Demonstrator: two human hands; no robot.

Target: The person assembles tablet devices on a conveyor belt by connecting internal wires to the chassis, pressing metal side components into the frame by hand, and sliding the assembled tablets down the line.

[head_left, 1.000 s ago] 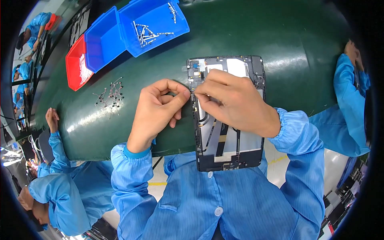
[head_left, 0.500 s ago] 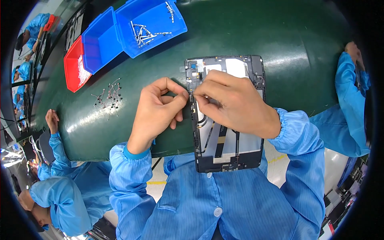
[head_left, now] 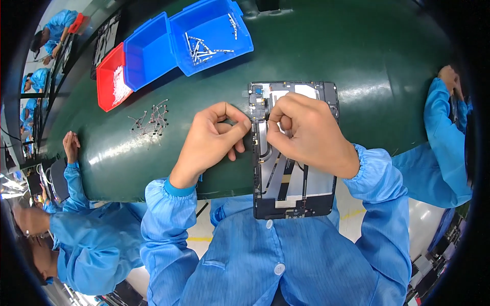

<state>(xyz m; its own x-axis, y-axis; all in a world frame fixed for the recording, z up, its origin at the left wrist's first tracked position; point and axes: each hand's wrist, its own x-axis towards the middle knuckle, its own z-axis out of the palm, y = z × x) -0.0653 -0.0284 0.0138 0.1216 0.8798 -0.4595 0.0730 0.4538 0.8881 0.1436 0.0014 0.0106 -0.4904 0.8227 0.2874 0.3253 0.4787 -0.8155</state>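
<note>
1x tablet-like device (head_left: 276,174), blk frame, rounded corners, interior exposed; located at the near edge of the dk. green surface (head_left: 367,120), lower end projecting past that edge. Midsection: grey-white panel (head_left: 319,184), crossed lengthwise by thin blk cables (head_left: 305,184) & a wider slanted blk ribbon (head_left: 284,188) w/ tan band. Lower end: blk strip (head_left: 268,209) w/ sm. metallic parts, bordered above by a pale band. Upper end: white patches (head_left: 305,90), dense sm. parts, 1x blue square comp. (head_left: 259,92) nr. upper L corner; L rim lined w/ tiny fittings. Ctr. & upper R area partly hidden by R hand (head_left: 312,132). Hands, bare, 2x: L hand (head_left: 210,140) placed at L rim, thumb & index tips brought together, other fingers curled; R hand held over upper half, fingers & thumb bent inward nr. L side. Whether a sm. part is gripped by either cannot be told. Also listed: blue bins (head_left: 148,56), 2x, farther one stocked w/ blk-&-white strips (head_left: 200,50); red bin (head_left: 106,87), 1x, w/ white pcs. (head_left: 120,86); loose tangle of sm. wired comps. (head_left: 152,123), laid on surface, L of L hand. Light blue sleeves (head_left: 375,168) w/ gathered cuffs worn.
</note>
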